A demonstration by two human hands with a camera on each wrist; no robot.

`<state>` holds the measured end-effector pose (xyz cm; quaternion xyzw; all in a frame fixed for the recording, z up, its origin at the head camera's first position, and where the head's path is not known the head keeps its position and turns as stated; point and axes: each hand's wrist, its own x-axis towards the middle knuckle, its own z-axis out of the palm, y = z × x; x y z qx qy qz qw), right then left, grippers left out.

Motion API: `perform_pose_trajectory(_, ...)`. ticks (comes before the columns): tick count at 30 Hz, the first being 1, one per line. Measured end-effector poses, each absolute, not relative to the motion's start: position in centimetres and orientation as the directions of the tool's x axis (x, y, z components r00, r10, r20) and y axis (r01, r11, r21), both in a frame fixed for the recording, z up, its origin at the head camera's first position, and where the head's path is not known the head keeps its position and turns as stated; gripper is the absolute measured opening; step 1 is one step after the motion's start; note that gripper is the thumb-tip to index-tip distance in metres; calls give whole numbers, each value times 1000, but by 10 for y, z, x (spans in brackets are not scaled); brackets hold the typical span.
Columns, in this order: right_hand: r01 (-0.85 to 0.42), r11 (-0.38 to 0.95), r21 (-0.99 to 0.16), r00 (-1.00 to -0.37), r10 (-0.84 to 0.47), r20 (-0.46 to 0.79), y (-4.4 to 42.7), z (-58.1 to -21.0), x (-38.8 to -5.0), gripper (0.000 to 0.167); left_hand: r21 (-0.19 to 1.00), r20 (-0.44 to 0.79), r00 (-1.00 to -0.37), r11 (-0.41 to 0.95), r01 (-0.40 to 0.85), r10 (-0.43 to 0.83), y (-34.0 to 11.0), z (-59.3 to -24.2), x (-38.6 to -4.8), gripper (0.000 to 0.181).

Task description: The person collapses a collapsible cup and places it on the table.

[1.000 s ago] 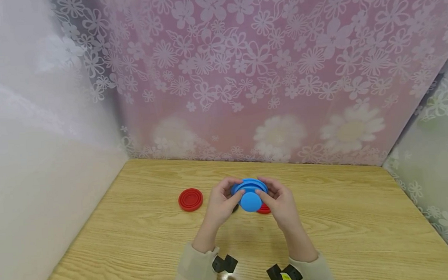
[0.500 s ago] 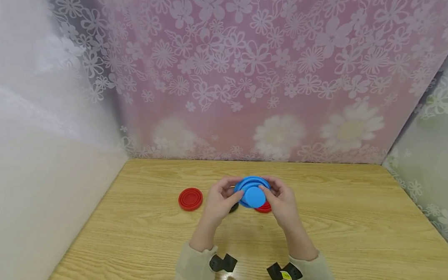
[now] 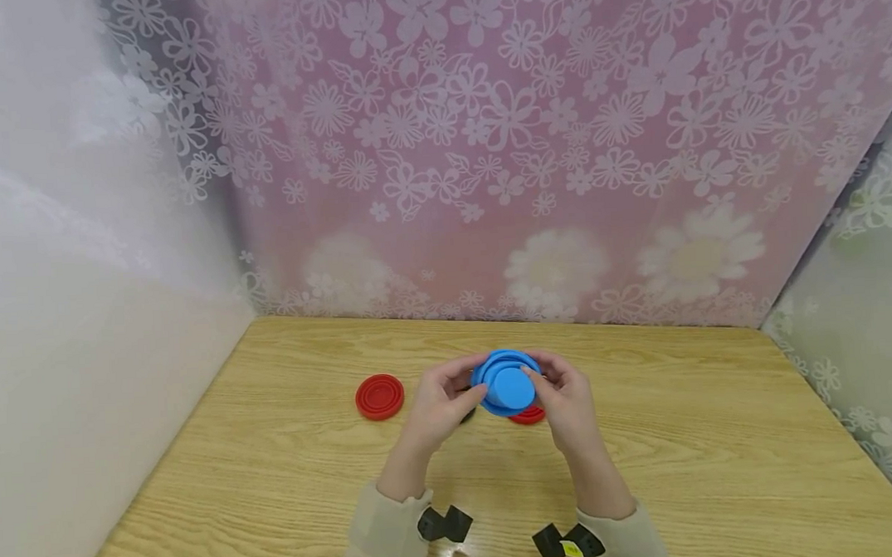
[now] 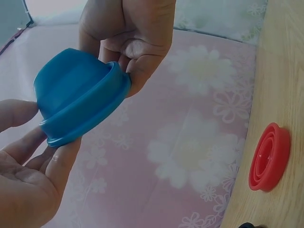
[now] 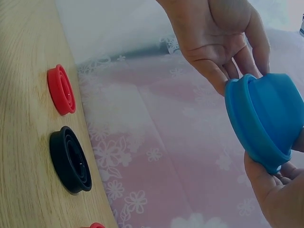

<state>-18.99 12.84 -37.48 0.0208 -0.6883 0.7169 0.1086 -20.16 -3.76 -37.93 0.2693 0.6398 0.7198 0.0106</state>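
Note:
A blue collapsible silicone cup (image 3: 512, 389) is held above the table between both hands, its small round base turned toward the head camera. My left hand (image 3: 435, 410) grips one side of the rim, with the thumb against the stepped wall. On the opposite side, my right hand (image 3: 571, 406) pinches it, thumb near the base. In the left wrist view the cup (image 4: 78, 99) shows a thick rim and a partly raised wall. Beneath the hands lie a flat black cup (image 3: 467, 416) and a flat red cup (image 3: 528, 415), both partly hidden in the head view.
Another flat red collapsible cup (image 3: 380, 398) lies on the wooden table (image 3: 276, 485) left of my hands. A pink flowered backdrop (image 3: 448, 145) stands behind the table, with pale panels at both sides.
Both hands have shifted the blue cup slightly to the right and tilted it. Its base now faces the head camera more, and the thumbs have moved on its wall. The other cups stay put.

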Motion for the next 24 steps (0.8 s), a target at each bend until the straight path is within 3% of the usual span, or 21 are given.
perform_pose_trajectory(12, -146, -29, -989, -985, 99, 142, 127, -373, -188, 25, 932, 359, -898, -158, 327, 253, -32, -380, -201, 32)
perform_pose_trajectory(24, -146, -177, -973, -977, -131, 171, 133, -372, -186, 42, 929, 368, -926, -84, 362, 87, -34, -380, -202, 27)
